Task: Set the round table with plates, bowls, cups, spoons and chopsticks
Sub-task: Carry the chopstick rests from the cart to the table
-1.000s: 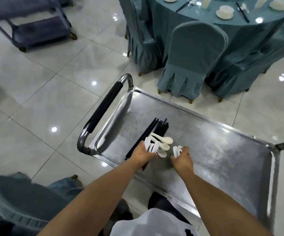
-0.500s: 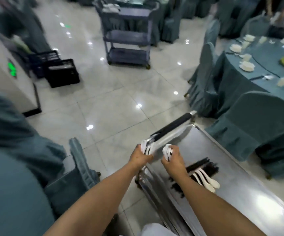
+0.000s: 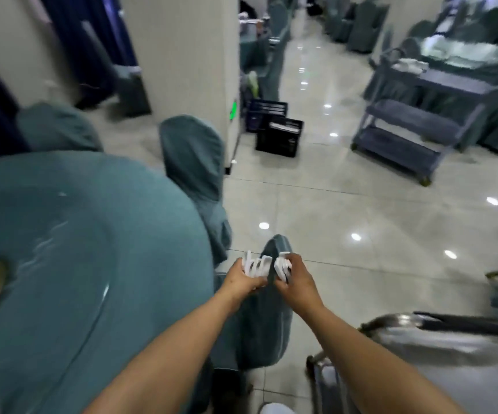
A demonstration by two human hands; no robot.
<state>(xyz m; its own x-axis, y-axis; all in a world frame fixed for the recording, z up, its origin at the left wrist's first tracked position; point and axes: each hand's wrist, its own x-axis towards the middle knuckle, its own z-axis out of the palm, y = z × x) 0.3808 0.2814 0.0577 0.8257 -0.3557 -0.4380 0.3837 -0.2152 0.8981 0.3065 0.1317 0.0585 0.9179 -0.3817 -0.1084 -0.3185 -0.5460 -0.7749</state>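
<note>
Now the head view has swung left from the shiny steel serving cart [image 3: 456, 366], which a second ago lay under both hands and sits at the near right edge. Both hands have lifted off it. A round table draped in teal cloth [image 3: 71, 264] fills the near left. The left hand [image 3: 243, 280] is curled round a bunch of white ceramic spoons [image 3: 256, 265]. Just beside it, the right hand [image 3: 297, 282] grips a smaller bunch of white spoons [image 3: 282, 267], above a teal-covered chair back [image 3: 262, 324]. Motion blur hides any spoon count.

No legible text or labels anywhere
</note>
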